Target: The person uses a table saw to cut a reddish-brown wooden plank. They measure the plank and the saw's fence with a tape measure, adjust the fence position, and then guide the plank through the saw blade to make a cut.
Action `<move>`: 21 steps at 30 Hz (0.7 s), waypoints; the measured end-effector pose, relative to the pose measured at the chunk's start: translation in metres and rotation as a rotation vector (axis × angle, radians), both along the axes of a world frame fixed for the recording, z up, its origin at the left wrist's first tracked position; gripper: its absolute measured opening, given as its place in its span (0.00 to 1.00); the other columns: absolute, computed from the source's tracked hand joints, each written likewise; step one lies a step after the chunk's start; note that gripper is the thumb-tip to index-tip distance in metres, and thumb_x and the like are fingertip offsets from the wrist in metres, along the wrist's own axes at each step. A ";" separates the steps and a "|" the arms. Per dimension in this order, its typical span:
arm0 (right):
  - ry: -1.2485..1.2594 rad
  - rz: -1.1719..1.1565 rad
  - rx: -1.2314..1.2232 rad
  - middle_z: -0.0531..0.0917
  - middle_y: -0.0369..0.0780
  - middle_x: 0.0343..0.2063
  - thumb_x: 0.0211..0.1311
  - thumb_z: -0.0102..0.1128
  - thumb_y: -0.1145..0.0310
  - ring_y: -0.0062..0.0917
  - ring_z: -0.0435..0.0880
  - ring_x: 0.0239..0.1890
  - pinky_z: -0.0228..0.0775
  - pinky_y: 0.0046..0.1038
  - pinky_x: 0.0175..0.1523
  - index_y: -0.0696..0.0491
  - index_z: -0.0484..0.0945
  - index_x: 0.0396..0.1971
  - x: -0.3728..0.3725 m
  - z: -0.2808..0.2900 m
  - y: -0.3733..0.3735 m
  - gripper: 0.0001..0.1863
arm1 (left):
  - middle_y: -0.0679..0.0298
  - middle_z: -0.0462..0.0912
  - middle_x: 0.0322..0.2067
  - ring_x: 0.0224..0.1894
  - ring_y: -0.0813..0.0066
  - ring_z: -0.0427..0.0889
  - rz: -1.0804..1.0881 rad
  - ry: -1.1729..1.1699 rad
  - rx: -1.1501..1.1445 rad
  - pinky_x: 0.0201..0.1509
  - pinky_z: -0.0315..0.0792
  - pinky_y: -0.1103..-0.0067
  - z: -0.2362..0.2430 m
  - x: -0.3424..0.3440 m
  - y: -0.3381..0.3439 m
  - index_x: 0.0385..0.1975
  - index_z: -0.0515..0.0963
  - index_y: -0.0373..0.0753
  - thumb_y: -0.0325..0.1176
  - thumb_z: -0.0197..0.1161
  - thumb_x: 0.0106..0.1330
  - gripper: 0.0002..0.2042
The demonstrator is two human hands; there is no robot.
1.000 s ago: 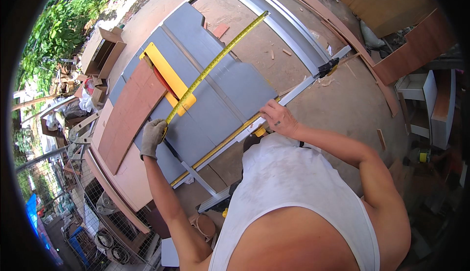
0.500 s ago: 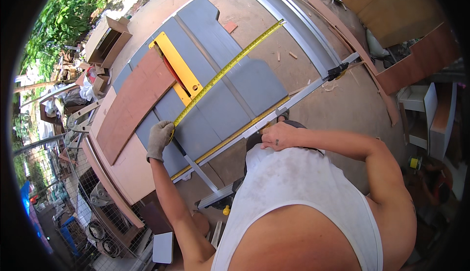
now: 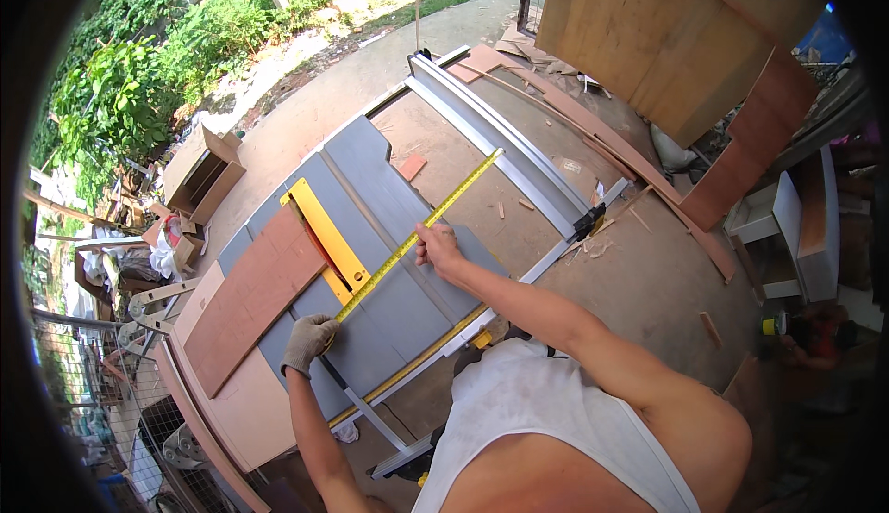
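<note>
A yellow tape measure (image 3: 381, 275) stretches its blade across the grey table saw top (image 3: 389, 323), the far end reaching past the table toward the metal fence rail. My gloved left hand (image 3: 310, 339) closes round the near end of the tape, where its case is mostly hidden. Bare, my right hand (image 3: 435, 244) pinches the blade about midway along. Left of the tape lies the yellow insert plate (image 3: 324, 240) with the red blade slot. A reddish-brown plywood panel (image 3: 255, 300) rests flat beside that plate.
The aluminium fence rail (image 3: 519, 161) runs along the saw's far right side. Wood strips (image 3: 602, 133) and scraps lie on the concrete floor beyond. A large plywood sheet (image 3: 639, 45) stands at the back right, white cabinet parts (image 3: 773, 235) at right. An open wooden box (image 3: 199, 175) sits at far left.
My right hand has left my waist and reached forward onto the tape blade. My left hand still holds the near end. The view has shifted, showing more of the far yard.
</note>
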State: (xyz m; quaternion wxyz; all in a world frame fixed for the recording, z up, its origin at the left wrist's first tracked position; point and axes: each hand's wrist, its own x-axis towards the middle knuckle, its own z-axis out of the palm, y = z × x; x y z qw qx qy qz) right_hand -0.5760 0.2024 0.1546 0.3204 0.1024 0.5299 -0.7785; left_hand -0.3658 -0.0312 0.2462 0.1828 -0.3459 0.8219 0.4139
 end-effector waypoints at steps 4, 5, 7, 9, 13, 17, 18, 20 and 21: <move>-0.049 0.039 -0.002 0.73 0.36 0.18 0.65 0.54 0.64 0.18 0.73 0.16 0.72 0.23 0.18 0.55 0.71 0.26 -0.025 -0.002 0.006 0.11 | 0.65 0.76 0.16 0.19 0.78 0.74 -0.053 -0.154 -0.065 0.24 0.68 0.78 0.011 0.030 -0.024 0.32 0.82 0.32 0.37 0.62 0.59 0.13; -0.061 0.070 0.018 0.74 0.36 0.19 0.65 0.54 0.65 0.18 0.73 0.16 0.72 0.23 0.18 0.56 0.71 0.27 -0.032 0.001 0.004 0.11 | 0.65 0.75 0.16 0.19 0.79 0.73 -0.019 -0.146 -0.086 0.24 0.67 0.78 0.000 0.052 -0.047 0.32 0.82 0.32 0.37 0.62 0.59 0.12; -0.114 0.091 0.037 0.76 0.37 0.19 0.64 0.55 0.69 0.19 0.75 0.16 0.72 0.22 0.18 0.57 0.72 0.28 -0.043 0.001 -0.002 0.08 | 0.68 0.74 0.15 0.18 0.81 0.72 0.042 -0.159 -0.058 0.22 0.66 0.79 0.000 0.076 -0.079 0.30 0.82 0.32 0.37 0.61 0.61 0.12; -0.200 0.143 0.055 0.77 0.37 0.19 0.64 0.56 0.70 0.19 0.76 0.16 0.72 0.20 0.17 0.57 0.73 0.28 -0.050 0.004 -0.012 0.07 | 0.71 0.73 0.15 0.16 0.84 0.69 0.107 -0.141 -0.031 0.20 0.63 0.81 0.011 0.086 -0.091 0.27 0.82 0.33 0.36 0.60 0.62 0.12; -0.169 0.161 0.153 0.80 0.38 0.20 0.62 0.60 0.67 0.17 0.77 0.15 0.72 0.19 0.17 0.58 0.75 0.30 -0.072 0.001 0.000 0.08 | 0.56 0.79 0.21 0.26 0.68 0.78 -0.064 -0.084 -0.257 0.34 0.71 0.72 0.009 0.049 -0.091 0.31 0.81 0.34 0.43 0.58 0.60 0.16; -0.081 0.101 0.209 0.80 0.39 0.22 0.63 0.59 0.66 0.18 0.79 0.18 0.74 0.20 0.19 0.58 0.75 0.30 -0.079 -0.001 0.009 0.10 | 0.49 0.81 0.31 0.38 0.51 0.80 -0.152 -0.140 -0.446 0.45 0.72 0.65 -0.004 0.032 -0.097 0.32 0.81 0.36 0.42 0.56 0.61 0.15; -0.051 0.130 0.236 0.80 0.39 0.22 0.63 0.58 0.65 0.18 0.79 0.19 0.74 0.20 0.20 0.57 0.76 0.31 -0.073 0.002 0.012 0.10 | 0.49 0.81 0.29 0.36 0.53 0.80 -0.143 -0.113 -0.449 0.43 0.72 0.66 -0.007 0.036 -0.099 0.32 0.81 0.35 0.42 0.56 0.61 0.15; 0.001 0.177 0.290 0.80 0.38 0.22 0.64 0.57 0.64 0.18 0.79 0.19 0.75 0.20 0.21 0.56 0.76 0.32 -0.057 0.012 0.026 0.10 | 0.50 0.81 0.26 0.32 0.55 0.81 -0.140 -0.063 -0.453 0.39 0.72 0.67 -0.013 0.047 -0.101 0.31 0.80 0.35 0.41 0.55 0.61 0.15; 0.103 0.270 0.319 0.80 0.38 0.22 0.64 0.56 0.63 0.18 0.79 0.20 0.75 0.20 0.21 0.57 0.77 0.33 -0.043 0.014 0.040 0.11 | 0.49 0.80 0.25 0.31 0.54 0.80 -0.118 -0.043 -0.448 0.39 0.72 0.67 -0.018 0.050 -0.100 0.30 0.80 0.35 0.41 0.55 0.62 0.14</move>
